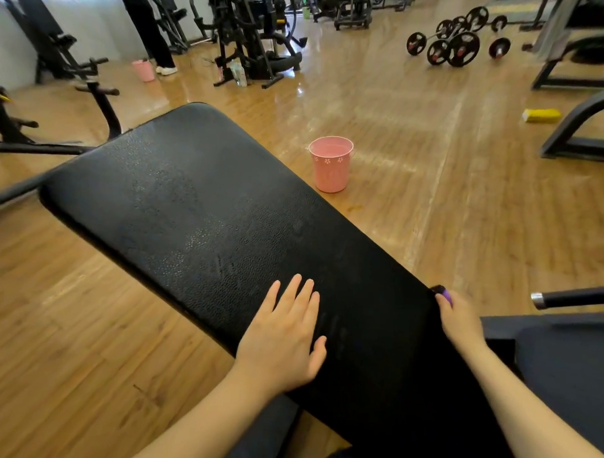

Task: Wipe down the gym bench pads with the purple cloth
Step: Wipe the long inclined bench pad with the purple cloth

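The cloth (446,295), only a purple scrap of it showing, sat at the right edge of the black pad (198,204), bunched in my right hand (460,318), whose fingers curled round it over the pad's side. My left hand (285,334) lay flat on the near part of the pad, fingers straight and slightly spread, holding nothing. The pad ran from near right to far left, its surface mottled with damp-looking patches. A pink bucket (330,168) stood on the wood floor (466,200) just beyond the pad's right edge. Farther off, barbells (457,42) lay at far right, and a second pink bucket (144,70) stood at far left beside a standing person (147,21).
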`<control>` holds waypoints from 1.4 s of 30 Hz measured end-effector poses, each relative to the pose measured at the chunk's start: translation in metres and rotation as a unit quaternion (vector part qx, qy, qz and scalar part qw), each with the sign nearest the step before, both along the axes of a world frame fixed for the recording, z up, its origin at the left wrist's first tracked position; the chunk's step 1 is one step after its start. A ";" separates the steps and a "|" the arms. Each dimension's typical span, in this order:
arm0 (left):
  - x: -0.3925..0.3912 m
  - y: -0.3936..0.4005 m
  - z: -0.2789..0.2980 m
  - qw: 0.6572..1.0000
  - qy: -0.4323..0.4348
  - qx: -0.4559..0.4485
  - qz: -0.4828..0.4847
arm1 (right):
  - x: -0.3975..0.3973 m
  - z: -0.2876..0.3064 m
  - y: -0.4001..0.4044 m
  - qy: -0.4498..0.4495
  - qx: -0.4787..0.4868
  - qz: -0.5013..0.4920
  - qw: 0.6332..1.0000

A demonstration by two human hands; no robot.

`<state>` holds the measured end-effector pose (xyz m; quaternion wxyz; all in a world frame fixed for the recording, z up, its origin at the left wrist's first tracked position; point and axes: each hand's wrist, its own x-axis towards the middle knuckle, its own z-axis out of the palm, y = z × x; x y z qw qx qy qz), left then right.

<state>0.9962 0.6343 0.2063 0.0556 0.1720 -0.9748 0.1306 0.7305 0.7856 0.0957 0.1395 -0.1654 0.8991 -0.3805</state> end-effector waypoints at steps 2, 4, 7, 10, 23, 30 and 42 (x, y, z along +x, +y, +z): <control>0.000 0.000 0.001 1.000 0.004 -0.004 -0.002 | 0.018 0.015 -0.024 0.021 -0.048 -0.005 0.999; 0.001 0.001 0.000 1.000 0.012 -0.007 -0.009 | 0.040 0.034 -0.048 0.043 -0.086 0.021 0.995; 0.004 0.002 0.001 0.999 0.049 0.003 -0.024 | 0.092 0.064 -0.077 0.099 -0.146 0.142 0.974; 0.007 0.003 0.005 0.995 0.091 0.015 -0.034 | 0.158 0.069 -0.074 0.176 -0.187 0.286 0.923; 0.010 0.005 0.007 0.990 0.125 0.028 -0.052 | 0.158 0.079 -0.080 0.199 -0.141 0.243 0.939; 0.007 0.006 0.006 0.994 0.108 0.014 0.005 | 0.152 0.059 -0.039 0.295 -0.110 0.393 0.864; 0.005 0.005 0.003 0.993 0.116 0.027 0.013 | 0.138 0.090 -0.102 0.210 -0.136 0.328 0.911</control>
